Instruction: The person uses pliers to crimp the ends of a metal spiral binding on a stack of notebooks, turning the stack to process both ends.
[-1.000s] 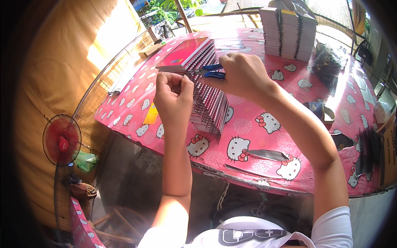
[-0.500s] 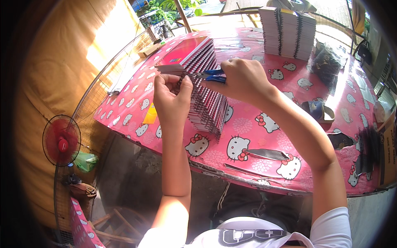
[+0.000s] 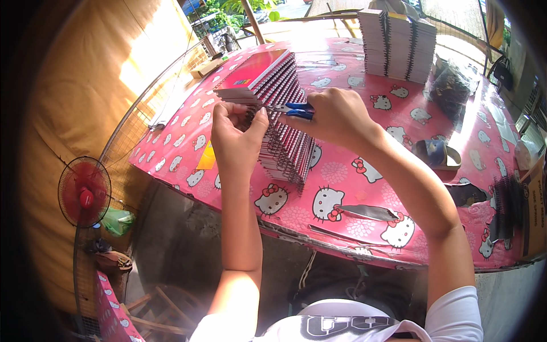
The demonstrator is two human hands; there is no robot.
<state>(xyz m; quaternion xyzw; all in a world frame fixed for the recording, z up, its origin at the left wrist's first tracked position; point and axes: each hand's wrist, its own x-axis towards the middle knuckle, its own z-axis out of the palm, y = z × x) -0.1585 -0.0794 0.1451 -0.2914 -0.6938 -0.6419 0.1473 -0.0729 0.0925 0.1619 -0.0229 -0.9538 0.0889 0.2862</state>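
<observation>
A tall stack of spiral-bound notebooks (image 3: 250, 71) with a red cover on top stands on the table, its wire coils facing me. With my right hand (image 3: 340, 115) I grip blue-handled pliers (image 3: 299, 110), their metal jaws at the coil ends on the stack's near corner. My left hand (image 3: 236, 131) is closed at that same corner, thumb and fingers pinching around a notebook's coiled edge just left of the jaws. The exact spot between thumb and jaws is too small to make out.
A pink cat-print cover (image 3: 327, 205), torn near the front, lies over the table. White-paged notebook stacks (image 3: 397, 48) stand at the far right, by a dark plastic bag (image 3: 450, 88). A roll of tape-like shape (image 3: 437, 154), black coils (image 3: 504, 208) and a cardboard box (image 3: 534, 211) sit rightward. A red fan (image 3: 85, 196) is left.
My right hand and the pliers have shifted very slightly, with the hand a little lower. My left hand has edged slightly to the right; the stack stays in place.
</observation>
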